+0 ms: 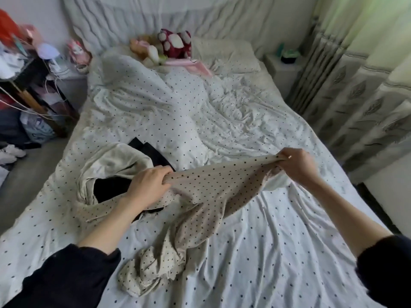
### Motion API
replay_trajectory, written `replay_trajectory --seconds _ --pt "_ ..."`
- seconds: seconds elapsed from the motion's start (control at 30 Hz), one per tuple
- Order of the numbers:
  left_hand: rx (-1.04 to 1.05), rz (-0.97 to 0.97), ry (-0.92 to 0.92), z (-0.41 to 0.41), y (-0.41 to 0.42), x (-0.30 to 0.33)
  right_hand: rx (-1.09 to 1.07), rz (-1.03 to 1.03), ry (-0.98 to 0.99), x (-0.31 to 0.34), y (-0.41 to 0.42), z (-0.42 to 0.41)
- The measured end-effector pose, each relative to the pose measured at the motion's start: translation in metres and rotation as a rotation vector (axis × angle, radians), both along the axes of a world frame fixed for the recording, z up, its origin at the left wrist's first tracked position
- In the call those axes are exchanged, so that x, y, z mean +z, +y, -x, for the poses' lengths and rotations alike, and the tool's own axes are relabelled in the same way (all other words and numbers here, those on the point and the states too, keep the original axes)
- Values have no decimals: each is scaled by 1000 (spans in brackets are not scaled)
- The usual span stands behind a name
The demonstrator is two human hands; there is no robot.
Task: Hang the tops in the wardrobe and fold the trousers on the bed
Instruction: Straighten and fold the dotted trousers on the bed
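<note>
Rumpled dotted bed [278, 230], curtains [355, 96] beside

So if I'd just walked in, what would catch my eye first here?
Probably the beige dotted garment, stretched in the air between the left hand and right hand over the near half of the bed. After that, the bright stuffed toys piled by the headboard.

Black garment [111, 188] mostly hidden under cream garment [106, 167].
</note>
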State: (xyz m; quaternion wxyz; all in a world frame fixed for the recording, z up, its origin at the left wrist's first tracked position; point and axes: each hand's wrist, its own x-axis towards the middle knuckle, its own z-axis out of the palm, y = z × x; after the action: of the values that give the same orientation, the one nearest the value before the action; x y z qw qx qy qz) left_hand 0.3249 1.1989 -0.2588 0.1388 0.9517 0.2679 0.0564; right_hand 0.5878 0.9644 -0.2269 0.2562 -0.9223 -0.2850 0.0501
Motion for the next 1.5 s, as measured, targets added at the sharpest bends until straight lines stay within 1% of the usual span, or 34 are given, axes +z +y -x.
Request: replay_trajectory --seconds 0.1,0.33,0.43,0.5,0.6,0.67,0.73,0.83,0.9,0.97,1.17,1.23,1.27,1.33,1.4,1.5 --pt "24 -72 -92 -26 -27 28 3 -57 -77 32 -27 -24" --pt "220 -235 -250 -92 -103 100 55 -96 -277 119 -87 -101" --pt "255 -242 -355 -131 -135 130 -4 -147 -324 147 -110 -145" --pt "270 -255 -420 -158 -152 147 -59 -176 -298 158 -125 -174" --pt "302 -174 -472 -191 -163 159 -74 -157 -238 159 -142 -209" --pt "339 -23 -469 -211 -157 157 -41 -115 -198 150 -147 -226" --pt "398 149 -416 -225 -148 149 -20 -69 -135 138 -144 -239" --pt "418 253 -322 -247 -133 131 -37 4 -24 118 -132 -261" --pt "419 281 -305 -262 -122 125 -57 49 22 105 -122 -277" --pt "429 280 -309 -279 -108 123 -65 68 20 95 -110 -294" --pt "409 171 -479 -319 -81 131 -63 -50 -73 86 -82 -333" --pt "389 176 -492 -318 -81 126 -53 -64 -75 77 -86 -335" --pt "370 208 -464 -314 -84 121 -51 -59 -71 71 -90 -334" --pt "301 311 -331 -306 -96 105 -43 -9 -47 54 -105 -328" --pt "201 402 -141 -295 -114 84 -34 36 -16 29 -126 -316" --pt "24 468 255 -273 -155 36 -34 165 30 -21 -176 -289"
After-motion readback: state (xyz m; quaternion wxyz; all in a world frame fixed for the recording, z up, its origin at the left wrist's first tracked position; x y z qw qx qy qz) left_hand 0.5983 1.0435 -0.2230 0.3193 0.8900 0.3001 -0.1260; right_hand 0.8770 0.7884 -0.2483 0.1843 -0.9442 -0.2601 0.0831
